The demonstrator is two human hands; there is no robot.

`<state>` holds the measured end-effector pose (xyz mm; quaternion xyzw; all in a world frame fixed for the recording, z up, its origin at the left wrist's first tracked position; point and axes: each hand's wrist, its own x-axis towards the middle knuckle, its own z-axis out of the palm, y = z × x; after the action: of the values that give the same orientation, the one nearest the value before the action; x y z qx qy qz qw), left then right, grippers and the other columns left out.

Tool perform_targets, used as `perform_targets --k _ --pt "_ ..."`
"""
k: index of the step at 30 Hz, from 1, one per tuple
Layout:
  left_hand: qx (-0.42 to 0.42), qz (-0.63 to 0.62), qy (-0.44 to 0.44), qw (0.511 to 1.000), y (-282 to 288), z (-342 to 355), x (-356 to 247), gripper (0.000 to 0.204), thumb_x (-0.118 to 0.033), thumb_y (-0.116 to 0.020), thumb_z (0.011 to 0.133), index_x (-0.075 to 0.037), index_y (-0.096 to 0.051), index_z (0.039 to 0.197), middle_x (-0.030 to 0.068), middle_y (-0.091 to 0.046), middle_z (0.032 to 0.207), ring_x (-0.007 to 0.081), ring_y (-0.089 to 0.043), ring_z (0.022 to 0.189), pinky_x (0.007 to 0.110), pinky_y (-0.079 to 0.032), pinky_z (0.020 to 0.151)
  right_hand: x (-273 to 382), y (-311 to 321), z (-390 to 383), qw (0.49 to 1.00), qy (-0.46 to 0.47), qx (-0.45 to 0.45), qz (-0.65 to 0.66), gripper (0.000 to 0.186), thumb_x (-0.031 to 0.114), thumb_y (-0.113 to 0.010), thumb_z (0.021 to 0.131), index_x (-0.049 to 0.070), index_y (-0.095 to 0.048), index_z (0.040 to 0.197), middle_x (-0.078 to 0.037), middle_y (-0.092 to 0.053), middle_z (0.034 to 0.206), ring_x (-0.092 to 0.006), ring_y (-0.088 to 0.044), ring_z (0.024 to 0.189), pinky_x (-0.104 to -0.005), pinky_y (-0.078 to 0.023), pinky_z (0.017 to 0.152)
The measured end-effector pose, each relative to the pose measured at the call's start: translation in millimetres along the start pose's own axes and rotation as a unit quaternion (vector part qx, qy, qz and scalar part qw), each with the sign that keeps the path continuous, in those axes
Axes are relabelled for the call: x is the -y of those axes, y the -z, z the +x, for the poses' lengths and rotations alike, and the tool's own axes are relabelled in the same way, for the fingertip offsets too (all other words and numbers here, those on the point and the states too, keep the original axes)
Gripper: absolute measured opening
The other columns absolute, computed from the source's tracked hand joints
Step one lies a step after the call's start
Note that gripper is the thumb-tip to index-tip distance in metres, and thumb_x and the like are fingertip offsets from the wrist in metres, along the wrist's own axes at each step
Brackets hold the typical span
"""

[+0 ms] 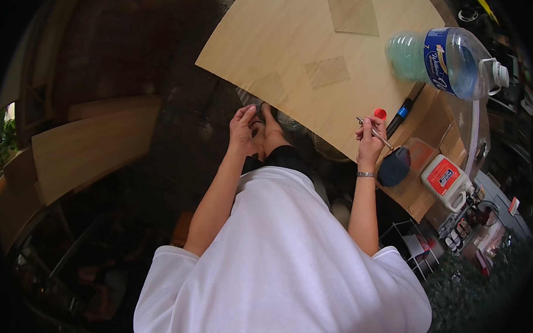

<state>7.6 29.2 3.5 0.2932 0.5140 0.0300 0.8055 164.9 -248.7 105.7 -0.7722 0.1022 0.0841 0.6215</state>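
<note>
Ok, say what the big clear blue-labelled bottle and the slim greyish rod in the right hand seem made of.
The bottle: likely glossy plastic, from its see-through, ridged walls. The rod in the right hand: smooth, perhaps metal given its pale shine; wood is possible.

Lettering marks the blue label [438, 63] on the bottle [406, 55] and the red label [437, 173] on the white jug [449, 193].

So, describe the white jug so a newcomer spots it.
From the big wooden board, go right to the brown cardboard near the right hand. At its right edge sits the white jug: opaque and red-labelled, unlike the larger clear bottle.
</note>
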Motion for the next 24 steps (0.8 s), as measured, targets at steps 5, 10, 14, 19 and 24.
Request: perform_targets --k 5,10,14,19,24 --pt "0.036 0.057 0.007 0.998 11 4 -12 0.029 -0.029 -0.071 0.09 -0.012 -0.066 0.113 -0.0019 -0.068 0.105 0.0113 -0.061 0.09 0.028 -0.045 0.075 3 12 -1 0.998 0.033 -0.042 -0.011 0.015 0.013 -0.063 0.095 0.0 -0.058 0.099 -0.007 -0.067 0.081 -0.0103 -0.063 0.066 -0.023 -0.049 0.058" --pt "0.04 0.117 -0.065 0.99 15 16 -35 0.031 -0.022 -0.074 0.088 -0.007 -0.065 0.113 0.0008 -0.069 0.1 0.0098 -0.063 0.086 0.024 -0.046 0.072 8 46 21 0.992 0.029 -0.116 -0.046 0.014 0.014 -0.06 0.097 0.001 -0.059 0.1 -0.009 -0.069 0.079 -0.0124 -0.065 0.062 -0.0218 -0.047 0.054" --pt "0.049 0.166 -0.067 0.983 16 19 -41 0.029 -0.019 -0.075 0.087 -0.005 -0.065 0.111 0.0015 -0.07 0.096 0.0094 -0.064 0.082 0.023 -0.047 0.071 -9 66 52 0.995 0.021 -0.072 -0.071 0.012 0.014 -0.059 0.098 0.003 -0.058 0.102 -0.006 -0.067 0.072 -0.0086 -0.059 0.056 -0.0186 -0.042 0.048" --pt "0.064 0.092 -0.053 0.992 14 7 -26 0.025 -0.013 -0.075 0.087 -0.003 -0.065 0.108 0.004 -0.07 0.095 0.0096 -0.063 0.08 0.022 -0.048 0.07 -41 83 77 0.982 0.028 -0.035 -0.181 0.012 0.012 -0.061 0.094 0.002 -0.055 0.092 -0.004 -0.064 0.075 -0.0072 -0.058 0.058 -0.0222 -0.046 0.053" --pt "0.04 0.021 -0.019 0.999 9 -3 -9 0.023 -0.01 -0.073 0.088 -0.003 -0.065 0.108 0.0048 -0.07 0.095 0.0112 -0.065 0.081 0.022 -0.05 0.069 -58 84 85 0.972 0.04 -0.017 -0.233 0.015 0.012 -0.063 0.093 0.001 -0.055 0.089 -0.005 -0.063 0.075 -0.0092 -0.06 0.062 -0.0259 -0.049 0.059"
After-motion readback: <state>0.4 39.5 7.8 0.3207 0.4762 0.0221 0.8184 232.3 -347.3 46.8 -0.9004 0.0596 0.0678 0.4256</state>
